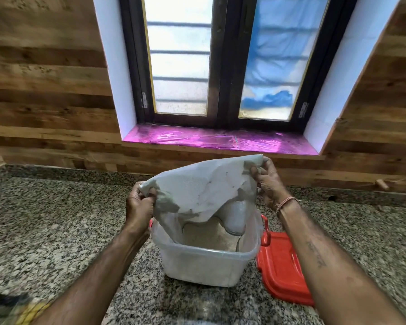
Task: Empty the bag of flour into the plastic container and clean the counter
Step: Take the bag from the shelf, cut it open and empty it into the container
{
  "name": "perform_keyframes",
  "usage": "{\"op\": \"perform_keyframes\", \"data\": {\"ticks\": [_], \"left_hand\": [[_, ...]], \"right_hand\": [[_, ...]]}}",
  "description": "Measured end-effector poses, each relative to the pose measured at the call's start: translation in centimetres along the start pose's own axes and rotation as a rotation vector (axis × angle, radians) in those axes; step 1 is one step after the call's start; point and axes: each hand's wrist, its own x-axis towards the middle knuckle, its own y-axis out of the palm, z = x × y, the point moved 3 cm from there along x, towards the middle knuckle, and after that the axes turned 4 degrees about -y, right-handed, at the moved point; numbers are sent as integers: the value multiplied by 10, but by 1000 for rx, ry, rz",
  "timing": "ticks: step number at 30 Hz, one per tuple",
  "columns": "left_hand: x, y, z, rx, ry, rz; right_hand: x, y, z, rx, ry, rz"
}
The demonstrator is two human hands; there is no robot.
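Note:
A white woven flour bag [202,191] hangs upside down over a clear plastic container [204,263] on the granite counter [44,231]. My left hand [139,202] grips the bag's lower left corner. My right hand [266,181] pinches its upper right corner, raised higher. The bag's open end droops inside the container, where pale flour [206,238] lies. The bag hides the container's far rim.
A red lid [284,266] lies flat on the counter right of the container, and a red handle clip [266,231] sticks up on its right side. A dark and yellow cloth [11,308] sits at the bottom left corner. A wood-panelled wall and window stand behind.

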Motion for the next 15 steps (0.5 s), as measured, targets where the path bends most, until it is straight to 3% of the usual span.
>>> {"op": "perform_keyframes", "data": {"ticks": [3,6,12,15], "left_hand": [[1,-1,-4,-13,-23,-35],[4,-2,-10,111,61,-14],[3,13,-31,969,393,-77],[1,33,-44,1096,532,-53]], "right_hand": [[2,-2,2,-58,-26,0],[3,-4,3,-84,-16,3],[3,-6,4,-93,21,18],[3,-5,4,-50,30,23]]}}
